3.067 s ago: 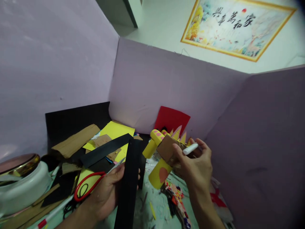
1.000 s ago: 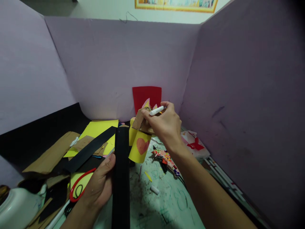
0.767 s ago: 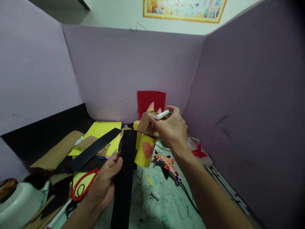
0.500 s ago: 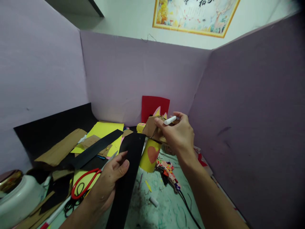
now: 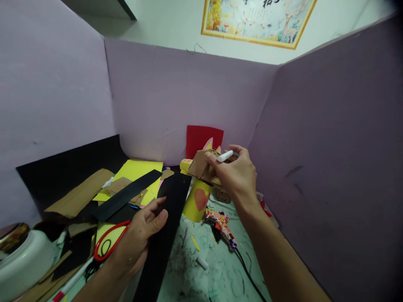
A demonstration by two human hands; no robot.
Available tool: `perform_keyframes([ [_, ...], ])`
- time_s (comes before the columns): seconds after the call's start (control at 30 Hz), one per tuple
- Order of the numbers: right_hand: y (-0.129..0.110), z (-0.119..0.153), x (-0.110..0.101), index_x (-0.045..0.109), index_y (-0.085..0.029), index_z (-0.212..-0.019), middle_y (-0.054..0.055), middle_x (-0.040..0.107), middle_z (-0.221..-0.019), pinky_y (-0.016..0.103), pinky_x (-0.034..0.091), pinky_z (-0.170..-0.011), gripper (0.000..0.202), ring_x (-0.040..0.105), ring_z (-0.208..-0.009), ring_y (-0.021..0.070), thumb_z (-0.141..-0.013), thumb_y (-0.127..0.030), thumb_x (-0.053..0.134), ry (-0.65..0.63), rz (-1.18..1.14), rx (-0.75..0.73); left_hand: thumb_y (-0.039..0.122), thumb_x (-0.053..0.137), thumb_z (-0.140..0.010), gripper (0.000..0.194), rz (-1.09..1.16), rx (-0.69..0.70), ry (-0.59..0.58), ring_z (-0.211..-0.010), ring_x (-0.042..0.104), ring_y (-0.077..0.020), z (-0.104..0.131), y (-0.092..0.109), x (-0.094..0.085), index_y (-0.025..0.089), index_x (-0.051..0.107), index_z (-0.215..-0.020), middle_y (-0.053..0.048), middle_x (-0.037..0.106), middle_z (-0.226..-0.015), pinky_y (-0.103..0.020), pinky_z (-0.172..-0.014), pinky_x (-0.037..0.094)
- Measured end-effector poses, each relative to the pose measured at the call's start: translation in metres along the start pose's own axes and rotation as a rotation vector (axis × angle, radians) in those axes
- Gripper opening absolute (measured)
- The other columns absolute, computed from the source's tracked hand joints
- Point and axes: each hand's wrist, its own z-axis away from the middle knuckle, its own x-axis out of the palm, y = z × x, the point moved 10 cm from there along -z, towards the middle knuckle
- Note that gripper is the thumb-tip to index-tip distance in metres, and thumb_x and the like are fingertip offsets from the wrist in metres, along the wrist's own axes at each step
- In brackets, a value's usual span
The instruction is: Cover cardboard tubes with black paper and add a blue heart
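Note:
My right hand point(image 5: 237, 174) is closed on a brown cardboard piece point(image 5: 199, 164), with a white marker point(image 5: 225, 156) also held between its fingers. Just below the cardboard stands a yellow tube point(image 5: 197, 201) bearing an orange heart. Pink-edged yellow ears point(image 5: 208, 144) show behind the cardboard. My left hand point(image 5: 143, 230) has its fingers apart and nothing in them, over the left edge of a long black strip point(image 5: 170, 218). Red-handled scissors point(image 5: 110, 243) lie beside my left wrist, their blades hidden behind the hand.
A patterned glue gun point(image 5: 221, 228) with a black cable lies right of the strip, near a white cap point(image 5: 202, 263). Yellow paper point(image 5: 132, 167) and cardboard scraps lie left. A white container point(image 5: 27, 256) is at lower left; lilac panels point(image 5: 189, 92) enclose the table.
My left hand has shifted slightly left and now covers the scissors' blades. My right hand keeps its grip on the cardboard and marker, almost unmoved.

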Motion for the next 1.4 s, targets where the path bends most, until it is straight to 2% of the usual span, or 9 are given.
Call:
perform_keyframes([
  [0.23,-0.011,0.003,-0.007,0.054,-0.016,-0.117,0.014,0.070,-0.093,0.049,0.047,-0.081,0.075,0.065,-0.091,0.0355,-0.058,-0.060,0.068,0.003,0.031,-0.036,0.024,0.085,-0.059,0.051,-0.072,0.034,0.026,-0.097,0.068,-0.0286,0.006,0.004,0.003,0.014,0.068,-0.106,-0.014,0.074,-0.099,-0.027,-0.075,0.055],
  [0.4,-0.019,0.010,-0.008,0.055,-0.017,-0.116,0.012,0.070,-0.088,0.047,0.048,-0.077,0.070,0.066,-0.084,0.0346,-0.060,-0.058,0.068,0.001,0.063,-0.056,0.024,0.085,-0.059,0.054,-0.063,0.045,0.027,-0.107,0.063,-0.0291,0.003,0.003,0.000,0.015,0.067,-0.110,-0.013,0.072,-0.106,-0.025,-0.077,0.055],
  [0.5,-0.023,0.010,-0.006,0.055,-0.017,-0.115,0.011,0.071,-0.086,0.045,0.048,-0.075,0.069,0.067,-0.082,0.0336,-0.061,-0.058,0.067,0.004,0.080,-0.079,0.020,0.086,-0.057,0.056,-0.028,0.014,0.064,-0.105,0.065,-0.0275,0.000,0.000,-0.007,0.015,0.066,-0.109,-0.012,0.071,-0.110,-0.023,-0.076,0.055],
  [0.6,-0.029,0.008,-0.003,0.054,-0.016,-0.115,0.012,0.070,-0.085,0.046,0.049,-0.075,0.071,0.067,-0.083,0.0345,-0.061,-0.061,0.066,0.004,0.118,-0.101,0.018,0.085,-0.058,0.055,-0.005,-0.029,0.016,-0.098,0.068,-0.0240,-0.001,0.000,-0.003,0.016,0.065,-0.109,-0.010,0.073,-0.104,-0.021,-0.074,0.055],
  [0.8,-0.047,-0.002,0.009,0.054,-0.010,-0.114,0.016,0.069,-0.087,0.050,0.049,-0.075,0.072,0.066,-0.087,0.0384,-0.061,-0.057,0.066,-0.054,0.161,-0.147,0.016,0.080,-0.062,0.051,0.024,-0.042,-0.086,-0.079,0.071,-0.0243,-0.001,0.007,0.015,0.016,0.064,-0.110,-0.008,0.074,-0.089,-0.029,-0.068,0.059],
  [0.9,-0.054,-0.008,0.019,0.055,-0.008,-0.113,0.017,0.069,-0.090,0.049,0.050,-0.076,0.070,0.065,-0.091,0.0386,-0.061,-0.053,0.067,-0.101,0.162,-0.136,0.009,0.073,-0.066,0.037,0.043,-0.046,-0.060,-0.068,0.071,-0.0226,0.000,0.013,0.015,0.014,0.065,-0.102,-0.007,0.073,-0.080,-0.028,-0.059,0.059],
  [1.03,-0.063,-0.014,0.043,0.056,-0.006,-0.112,0.018,0.068,-0.096,0.046,0.052,-0.073,0.070,0.065,-0.092,0.0374,-0.058,-0.049,0.069,-0.205,0.129,-0.139,0.004,0.057,-0.076,0.024,0.064,-0.049,0.035,-0.050,0.066,-0.0186,0.004,0.021,0.003,0.012,0.067,-0.096,-0.007,0.072,-0.069,-0.027,-0.047,0.058],
  [1.23,-0.088,-0.009,0.086,0.061,-0.006,-0.105,0.018,0.068,-0.096,0.040,0.056,-0.069,0.059,0.067,-0.091,0.0335,-0.056,-0.037,0.073,-0.345,0.027,-0.191,0.009,0.047,-0.086,0.021,0.065,-0.116,0.214,-0.057,0.069,-0.0217,0.012,0.023,-0.032,0.007,0.067,-0.092,-0.015,0.073,-0.074,-0.031,-0.052,0.060],
  [1.4,-0.115,-0.004,0.109,0.068,-0.009,-0.093,0.015,0.069,-0.096,0.038,0.057,-0.068,0.042,0.067,-0.092,0.0311,-0.057,-0.029,0.075,-0.419,0.027,-0.253,0.013,0.041,-0.091,0.028,0.160,-0.070,0.217,-0.064,0.072,-0.0234,0.011,0.032,-0.042,0.009,0.068,-0.096,-0.015,0.075,-0.078,-0.038,-0.058,0.062],
])
